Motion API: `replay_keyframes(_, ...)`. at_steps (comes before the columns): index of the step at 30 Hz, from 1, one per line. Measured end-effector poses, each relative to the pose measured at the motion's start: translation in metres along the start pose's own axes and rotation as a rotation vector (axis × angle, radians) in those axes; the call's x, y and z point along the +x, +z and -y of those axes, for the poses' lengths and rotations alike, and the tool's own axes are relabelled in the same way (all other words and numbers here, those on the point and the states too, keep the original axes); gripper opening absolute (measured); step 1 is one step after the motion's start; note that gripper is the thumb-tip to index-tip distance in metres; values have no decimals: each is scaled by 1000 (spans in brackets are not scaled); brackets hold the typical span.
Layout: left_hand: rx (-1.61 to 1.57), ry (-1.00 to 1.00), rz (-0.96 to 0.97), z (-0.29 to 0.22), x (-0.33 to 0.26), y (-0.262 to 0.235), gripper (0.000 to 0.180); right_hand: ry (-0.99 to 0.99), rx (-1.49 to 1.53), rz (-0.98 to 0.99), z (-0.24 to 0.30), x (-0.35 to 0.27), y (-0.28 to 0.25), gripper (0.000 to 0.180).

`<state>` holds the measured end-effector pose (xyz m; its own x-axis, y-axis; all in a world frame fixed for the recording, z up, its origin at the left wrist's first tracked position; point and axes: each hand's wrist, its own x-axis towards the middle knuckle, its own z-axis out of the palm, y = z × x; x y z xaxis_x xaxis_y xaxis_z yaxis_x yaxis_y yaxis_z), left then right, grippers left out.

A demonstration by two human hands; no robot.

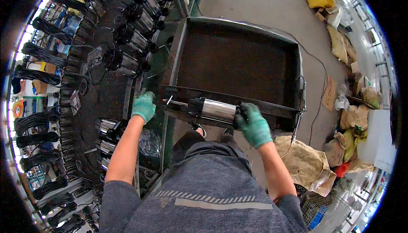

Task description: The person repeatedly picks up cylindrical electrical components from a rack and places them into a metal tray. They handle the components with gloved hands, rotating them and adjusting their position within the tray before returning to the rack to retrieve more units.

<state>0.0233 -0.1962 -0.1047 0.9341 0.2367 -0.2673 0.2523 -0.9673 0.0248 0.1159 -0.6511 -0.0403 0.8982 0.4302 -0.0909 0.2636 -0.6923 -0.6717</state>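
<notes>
A shiny steel cylinder with black ends (218, 109), shaped like a pump or motor, lies crosswise on the dark ledge along the tank's near side. My right hand (254, 126), in a green glove, closes round its black right end. From its left end a thin rod runs toward a small metal T-shaped handle (169, 100). My left hand (144, 106), also green-gloved, is left of this handle and apart from it, near the bench edge. Its fingers are blurred and partly hidden, and nothing shows in them.
The open rectangular tank (298, 73) has dark insides. On the left bench (91, 105) stand several steel cylinders (127, 64) with black cable coils, and more coils (38, 122) hang beyond. Sacks (309, 163) lie on the floor at right, where a thin cable (316, 56) trails.
</notes>
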Motion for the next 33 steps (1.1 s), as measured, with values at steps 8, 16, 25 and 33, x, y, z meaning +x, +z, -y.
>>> replay_keyframes(8, 289, 365, 374, 21, 37, -14, 30, 142, -232, 385, 21, 56, -6, 25)
replay_keyframes(16, -77, 358, 120, 51, 14, -87, 30, 221, -114, 142, 15, 74, -107, 16)
replay_keyframes(25, -135, 500, -107, -79, 93, -52, 32, 217, -610, 211, -21, 173, -61, 31)
replay_keyframes(33, -170, 252, 9, -82, 142, -9, 26, 243, -660, 275, -64, 217, 16, 35)
